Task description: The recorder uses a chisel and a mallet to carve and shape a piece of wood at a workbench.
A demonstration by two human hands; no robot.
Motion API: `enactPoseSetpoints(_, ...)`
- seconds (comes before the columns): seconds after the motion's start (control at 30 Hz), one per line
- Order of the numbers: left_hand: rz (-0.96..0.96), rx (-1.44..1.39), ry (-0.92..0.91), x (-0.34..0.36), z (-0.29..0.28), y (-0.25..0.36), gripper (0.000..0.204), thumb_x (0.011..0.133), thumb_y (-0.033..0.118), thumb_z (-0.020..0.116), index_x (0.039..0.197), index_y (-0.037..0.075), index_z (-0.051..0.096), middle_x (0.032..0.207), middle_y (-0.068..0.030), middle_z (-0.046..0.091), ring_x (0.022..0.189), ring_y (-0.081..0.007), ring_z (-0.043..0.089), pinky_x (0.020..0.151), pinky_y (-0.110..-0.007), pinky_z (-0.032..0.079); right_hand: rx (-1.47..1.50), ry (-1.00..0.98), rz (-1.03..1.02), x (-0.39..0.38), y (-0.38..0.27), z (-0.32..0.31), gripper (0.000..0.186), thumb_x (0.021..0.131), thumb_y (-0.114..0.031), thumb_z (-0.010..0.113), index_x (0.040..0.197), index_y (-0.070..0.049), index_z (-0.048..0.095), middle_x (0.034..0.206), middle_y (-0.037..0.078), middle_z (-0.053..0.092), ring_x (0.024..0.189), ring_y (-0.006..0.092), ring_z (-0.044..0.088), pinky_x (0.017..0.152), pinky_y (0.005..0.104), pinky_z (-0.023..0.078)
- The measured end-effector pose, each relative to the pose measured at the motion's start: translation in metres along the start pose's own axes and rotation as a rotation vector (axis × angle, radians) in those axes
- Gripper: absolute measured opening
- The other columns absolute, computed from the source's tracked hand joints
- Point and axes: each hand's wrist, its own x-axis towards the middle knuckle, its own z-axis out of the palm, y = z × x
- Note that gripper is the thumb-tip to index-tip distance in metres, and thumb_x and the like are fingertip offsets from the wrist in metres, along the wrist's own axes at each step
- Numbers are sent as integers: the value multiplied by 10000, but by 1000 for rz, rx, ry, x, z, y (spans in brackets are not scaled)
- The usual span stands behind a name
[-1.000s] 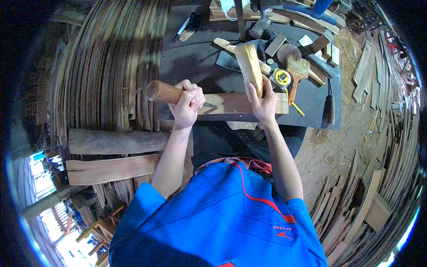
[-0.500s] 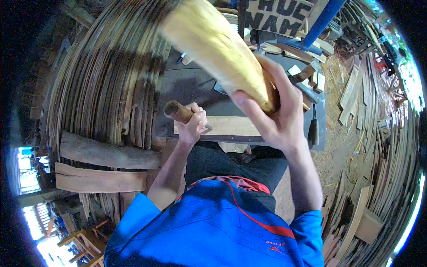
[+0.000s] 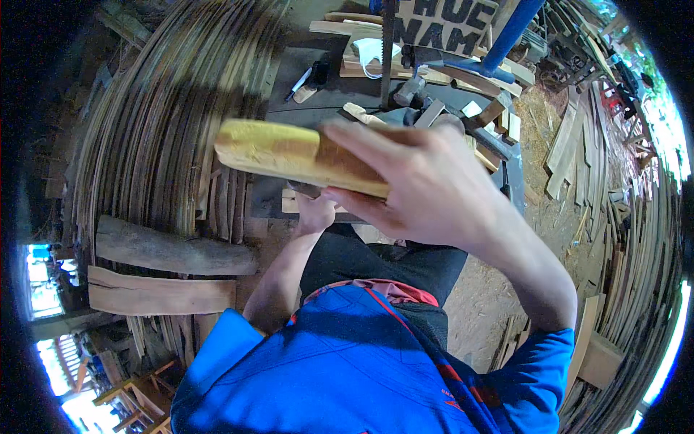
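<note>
The right hand's (image 3: 441, 184) fingers clamp a yellow wood block (image 3: 271, 150) above the desk (image 3: 325, 107). It hides the left hand's (image 3: 316, 214) fingers, so I cannot tell their grip. A pale board (image 3: 290, 202) lies beneath, too covered to judge work done or left.

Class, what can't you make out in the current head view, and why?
Head view, left hand: grip mostly hidden behind the wooden block and right hand.
Head view, board: mostly hidden behind both hands.
Head view, blue shirt: cut off by the lower edge.
</note>
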Motion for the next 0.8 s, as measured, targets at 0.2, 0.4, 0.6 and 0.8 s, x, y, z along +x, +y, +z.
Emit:
enactPoseSetpoints(0.2, -15, 64, -50, 17, -21, -23, 157, 845, 15, 569, 986, 54, 512, 834, -30, 555, 635, -116, 538, 535, -274, 447, 8, -34, -1, -3, -8, -12, 537, 741, -186, 784, 1198, -6, 566, 978, 165, 672, 819, 302, 686, 715, 357, 556)
enactPoseSetpoints(0.4, -53, 31, -251, 23, -35, -17, 260, 832, 26, 606, 1080, 35, 527, 919, -46, 596, 737, -140, 597, 608, -283, 504, 314, 612, -145, 1, 0, -9, 554, 753, -210, 777, 1221, -15, 553, 960, 140, 669, 819, 289, 688, 671, 361, 557)
enactPoseSetpoints(0.6, -19, 81, -210, 18, 0, 16, 239, 829, 22, 609, 1052, 37, 526, 875, -40, 590, 710, -136, 587, 589, -280, 494, 199, 338, -110, -12, 3, 1, 541, 771, -230, 751, 1235, -57, 534, 907, 119, 659, 824, 306, 680, 655, 359, 557)
enactPoseSetpoints(0.8, 37, 112, -98, 5, 41, 39, 219, 825, 18, 612, 1025, 39, 524, 830, -35, 583, 683, -132, 578, 571, -276, 484, 117, 40, -47, -19, 0, 10, 586, 761, -246, 781, 1247, -28, 536, 1037, 155, 666, 877, 321, 678, 713, 372, 551)
